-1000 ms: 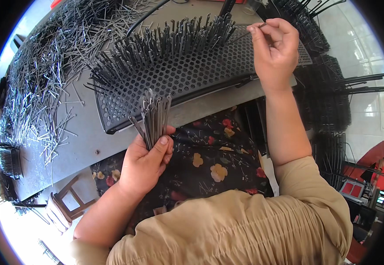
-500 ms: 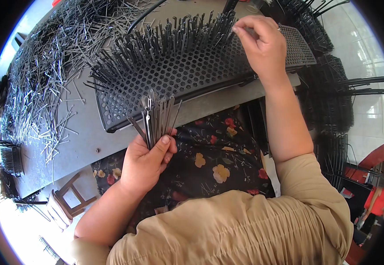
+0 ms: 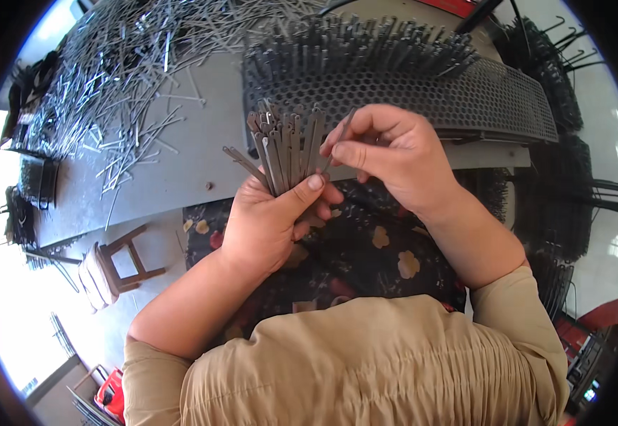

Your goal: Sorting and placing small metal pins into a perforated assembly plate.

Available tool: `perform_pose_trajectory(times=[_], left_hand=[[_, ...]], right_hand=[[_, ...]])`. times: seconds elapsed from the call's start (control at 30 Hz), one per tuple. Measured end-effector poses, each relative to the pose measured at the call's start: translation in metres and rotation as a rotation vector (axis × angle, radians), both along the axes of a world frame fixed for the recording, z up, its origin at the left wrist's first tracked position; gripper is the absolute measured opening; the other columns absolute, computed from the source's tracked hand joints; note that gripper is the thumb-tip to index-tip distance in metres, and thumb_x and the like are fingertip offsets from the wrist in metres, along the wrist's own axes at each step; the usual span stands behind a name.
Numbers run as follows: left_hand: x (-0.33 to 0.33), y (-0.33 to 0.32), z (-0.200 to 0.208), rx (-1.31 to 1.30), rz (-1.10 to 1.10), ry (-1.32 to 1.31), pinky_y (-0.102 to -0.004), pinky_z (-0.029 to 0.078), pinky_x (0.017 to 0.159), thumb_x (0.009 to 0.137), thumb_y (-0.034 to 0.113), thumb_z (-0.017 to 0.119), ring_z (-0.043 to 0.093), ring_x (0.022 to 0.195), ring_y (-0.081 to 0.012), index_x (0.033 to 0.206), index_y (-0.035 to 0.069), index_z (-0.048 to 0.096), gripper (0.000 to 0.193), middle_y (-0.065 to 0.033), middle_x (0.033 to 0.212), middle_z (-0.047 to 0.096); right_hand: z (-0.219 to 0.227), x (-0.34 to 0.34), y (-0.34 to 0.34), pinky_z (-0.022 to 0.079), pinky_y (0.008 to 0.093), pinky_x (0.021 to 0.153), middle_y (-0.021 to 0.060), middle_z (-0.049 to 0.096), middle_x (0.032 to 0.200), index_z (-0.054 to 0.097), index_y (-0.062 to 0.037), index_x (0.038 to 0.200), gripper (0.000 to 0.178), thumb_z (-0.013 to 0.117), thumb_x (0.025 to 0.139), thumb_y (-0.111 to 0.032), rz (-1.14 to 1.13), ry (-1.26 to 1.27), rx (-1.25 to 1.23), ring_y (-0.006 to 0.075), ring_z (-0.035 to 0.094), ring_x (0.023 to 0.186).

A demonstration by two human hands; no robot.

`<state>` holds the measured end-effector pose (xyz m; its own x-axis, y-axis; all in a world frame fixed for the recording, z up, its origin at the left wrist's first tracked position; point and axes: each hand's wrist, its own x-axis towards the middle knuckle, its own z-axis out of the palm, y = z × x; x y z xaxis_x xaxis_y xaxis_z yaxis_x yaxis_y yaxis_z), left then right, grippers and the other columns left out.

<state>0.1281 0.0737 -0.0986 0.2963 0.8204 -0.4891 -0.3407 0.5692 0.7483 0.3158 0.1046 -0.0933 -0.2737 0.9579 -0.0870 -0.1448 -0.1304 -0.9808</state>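
Note:
My left hand (image 3: 273,220) grips a fanned bundle of thin grey metal strips (image 3: 280,145), held upright in front of me. My right hand (image 3: 387,153) is right beside it, thumb and fingers pinched on one single strip (image 3: 339,135) at the bundle's right edge. Just beyond both hands lies a dark perforated metal plate (image 3: 494,96) with many strips (image 3: 366,46) standing upright in its holes.
A large loose heap of metal strips (image 3: 124,78) covers the grey table (image 3: 174,177) at the left. A small wooden stool (image 3: 114,266) stands on the floor below left. Dark racks of hooked rods (image 3: 557,85) crowd the right side.
My right hand has come back from the far end of the perforated plate to the bundle and pinched one strip. The left hand raised the bundle slightly.

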Motion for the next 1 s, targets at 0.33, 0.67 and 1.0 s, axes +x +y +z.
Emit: perform_pose_trajectory(times=[0.33,0.67,1.0], left_hand=[[-0.058,-0.012,-0.017,-0.038,0.153,0.009,-0.0183,0.036,0.047,0.094,0.011,0.058,0.050,0.059,-0.0067,0.107,0.005,0.058,0.015,-0.0018,0.085,0.062],[-0.067,-0.007,-0.025,0.012,0.132,0.061,-0.0189,0.037,0.047,0.094,0.011,0.057,0.050,0.057,-0.0059,0.097,0.007,0.059,0.006,-0.0025,0.079,0.064],[-0.060,-0.005,-0.017,0.096,0.203,-0.067,-0.0186,0.037,0.048,0.096,0.015,0.056,0.050,0.058,-0.0059,0.096,0.006,0.060,0.010,-0.0009,0.076,0.060]], right_hand=[[0.003,-0.069,0.123,0.048,0.0274,0.057,0.0117,0.060,0.093,0.053,-0.0013,0.109,0.034,0.066,0.079,0.010,-0.310,0.129,1.670,0.0187,0.061,0.066],[0.030,-0.079,0.087,0.046,0.0251,0.058,0.0096,0.061,0.079,0.053,-0.0019,0.107,0.031,0.066,0.080,0.009,-0.223,-0.851,1.564,0.0169,0.061,0.066],[0.009,-0.078,0.028,0.049,0.0211,0.069,0.0028,0.065,0.088,0.063,-0.0006,0.102,0.019,0.068,0.083,0.000,0.090,-0.286,0.192,0.0078,0.060,0.081]])
